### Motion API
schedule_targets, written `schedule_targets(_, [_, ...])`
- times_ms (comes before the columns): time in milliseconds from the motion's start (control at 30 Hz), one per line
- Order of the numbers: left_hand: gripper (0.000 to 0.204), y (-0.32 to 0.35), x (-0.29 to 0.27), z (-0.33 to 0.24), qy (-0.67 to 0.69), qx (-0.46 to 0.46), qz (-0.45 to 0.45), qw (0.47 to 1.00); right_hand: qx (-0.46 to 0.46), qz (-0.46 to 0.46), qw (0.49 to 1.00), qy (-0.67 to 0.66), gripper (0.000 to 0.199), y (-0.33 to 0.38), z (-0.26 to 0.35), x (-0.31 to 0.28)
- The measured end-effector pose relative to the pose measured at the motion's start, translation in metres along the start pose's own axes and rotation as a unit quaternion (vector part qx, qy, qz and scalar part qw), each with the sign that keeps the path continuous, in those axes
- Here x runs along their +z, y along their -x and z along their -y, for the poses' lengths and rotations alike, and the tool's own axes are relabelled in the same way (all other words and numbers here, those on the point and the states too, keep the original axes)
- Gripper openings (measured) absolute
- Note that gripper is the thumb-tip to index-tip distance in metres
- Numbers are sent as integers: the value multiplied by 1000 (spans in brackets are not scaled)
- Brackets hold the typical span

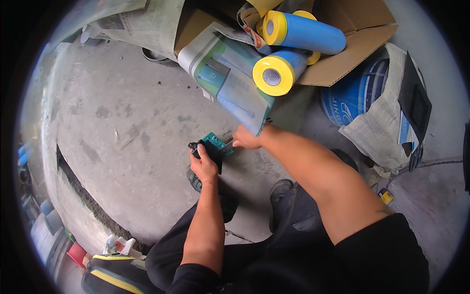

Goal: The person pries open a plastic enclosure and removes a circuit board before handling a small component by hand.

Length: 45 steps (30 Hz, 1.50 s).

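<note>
My left hand (204, 166) is closed round a small black device with a green circuit board (212, 140), its thumb pressed on the black part (212, 158). The board shows at the top, tilted, above the concrete floor. My right hand (246, 138) is closed on a thin, flat, greyish blade-like tool (227, 147). The tool's tip end lies against or just over the board's right side; I cannot tell which. A hanging printed sheet (230, 88) reaches down to my right wrist. The fingers of my right hand are partly hidden.
Ahead stands an open cardboard box (338, 68) with blue film rolls (313, 33) with yellow ends. To its right is a blue bucket (345, 100) beside a whitish sack (377, 132). A black-and-yellow bag (115, 274) lies at lower left, near a floor gap (93, 203).
</note>
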<state>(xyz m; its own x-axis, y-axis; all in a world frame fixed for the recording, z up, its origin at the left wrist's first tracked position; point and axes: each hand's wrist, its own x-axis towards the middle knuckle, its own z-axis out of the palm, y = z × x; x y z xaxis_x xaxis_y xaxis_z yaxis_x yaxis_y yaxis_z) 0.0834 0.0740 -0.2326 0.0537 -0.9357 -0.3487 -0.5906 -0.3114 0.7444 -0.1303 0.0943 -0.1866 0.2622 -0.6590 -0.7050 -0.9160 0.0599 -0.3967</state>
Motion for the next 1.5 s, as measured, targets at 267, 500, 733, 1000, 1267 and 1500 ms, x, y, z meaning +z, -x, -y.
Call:
schedule_targets(267, [64, 1, 0, -10, 0, -15, 13, 1000, 82, 49, 995, -6, 31, 44, 36, -42])
schedule_targets(500, [59, 1, 3, -4, 34, -35, 11, 999, 207, -62, 958, -189, 27, 101, 11, -19])
schedule_targets(733, [54, 0, 5, -3, 76, -26, 1, 997, 256, -153, 943, -145, 28, 45, 6, 24])
schedule_targets(1000, [51, 2, 3, -8, 38, -29, -2, 999, 207, -320, 802, -461, 53, -75, 92, 49])
schedule_targets(1267, [53, 0, 0, -7, -2, -62, -19, 998, 249, -318, 824, -397, 44, -90, 91, 58])
schedule_targets(1500, [39, 0, -5, -3, -2, -75, 22, 997, 225, -378, 819, -368, 39, -95, 79, 65])
